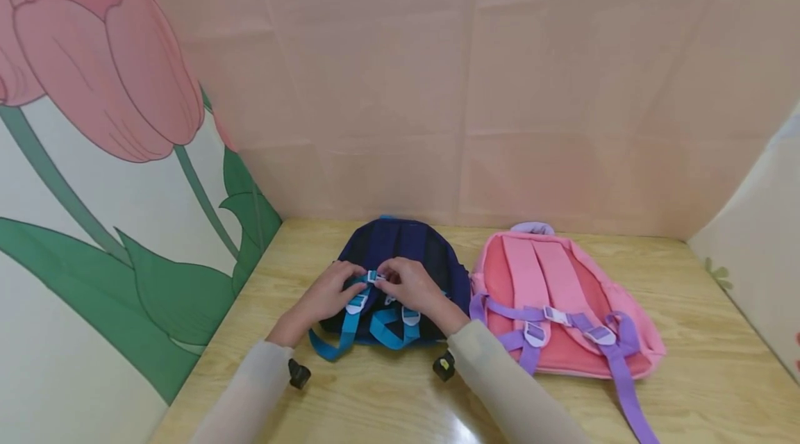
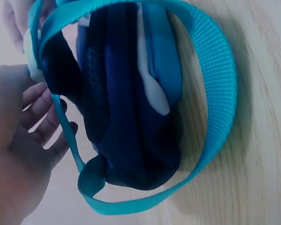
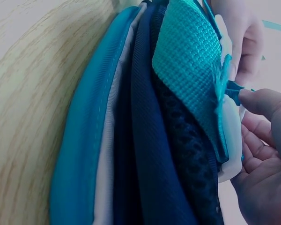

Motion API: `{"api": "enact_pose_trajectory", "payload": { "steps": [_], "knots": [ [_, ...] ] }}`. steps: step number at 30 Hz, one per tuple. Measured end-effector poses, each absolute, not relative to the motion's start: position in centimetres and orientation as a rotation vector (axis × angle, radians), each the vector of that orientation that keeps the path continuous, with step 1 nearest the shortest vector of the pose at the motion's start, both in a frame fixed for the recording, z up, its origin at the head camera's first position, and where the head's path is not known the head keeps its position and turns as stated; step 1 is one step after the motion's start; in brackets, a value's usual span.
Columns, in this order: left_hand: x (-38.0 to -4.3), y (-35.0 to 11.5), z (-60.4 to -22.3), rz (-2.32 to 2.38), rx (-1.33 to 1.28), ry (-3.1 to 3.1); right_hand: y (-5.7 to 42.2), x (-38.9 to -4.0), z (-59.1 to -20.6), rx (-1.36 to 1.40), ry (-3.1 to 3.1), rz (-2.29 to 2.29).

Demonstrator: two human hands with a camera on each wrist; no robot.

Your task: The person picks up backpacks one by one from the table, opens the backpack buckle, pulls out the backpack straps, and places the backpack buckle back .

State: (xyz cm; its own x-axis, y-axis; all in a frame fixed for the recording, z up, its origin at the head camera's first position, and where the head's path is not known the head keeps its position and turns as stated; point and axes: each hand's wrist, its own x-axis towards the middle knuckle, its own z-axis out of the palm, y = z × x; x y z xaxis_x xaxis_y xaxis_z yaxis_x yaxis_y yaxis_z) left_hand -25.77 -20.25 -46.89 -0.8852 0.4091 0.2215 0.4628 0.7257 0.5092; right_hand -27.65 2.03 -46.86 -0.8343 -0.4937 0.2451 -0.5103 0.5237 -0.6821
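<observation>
A navy backpack [image 1: 400, 232] lies on the table, its back panel and shoulder straps facing up. Over it, both hands meet at a white chest buckle [image 1: 373, 276] on a teal strap. The left hand [image 1: 328, 294] holds the buckle's left side between thumb and fingers. From the right, the right hand [image 1: 415, 285] pinches the short teal chest strap [image 3: 233, 91] by the buckle; the right wrist view shows its thumb on the webbing. Whether the buckle's halves are joined is hidden by the fingers. Teal webbing [image 2: 220, 79] loops down beside the bag in the left wrist view.
A pink backpack [image 1: 521, 256] with purple straps lies just right of the navy one, its chest buckle [image 1: 556, 315] fastened. Behind both bags rises a pinkish backdrop [image 1: 462, 83]; a tulip-printed panel [image 1: 106, 62] stands at left. The wooden table [image 1: 375, 409] extends toward the front.
</observation>
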Motion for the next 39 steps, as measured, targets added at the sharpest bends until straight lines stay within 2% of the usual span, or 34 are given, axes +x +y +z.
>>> {"api": "enact_pose_trajectory", "payload": {
  "steps": [25,39],
  "knots": [
    [-25.62,-19.95,-46.94,-0.859,-0.781,-2.790,2.30,-27.54,-46.57,0.894,-2.733,1.244],
    [-25.58,-20.13,-46.90,-0.847,-0.725,-2.839,2.33,-27.33,-46.61,0.887,-2.731,1.261]
  ]
}}
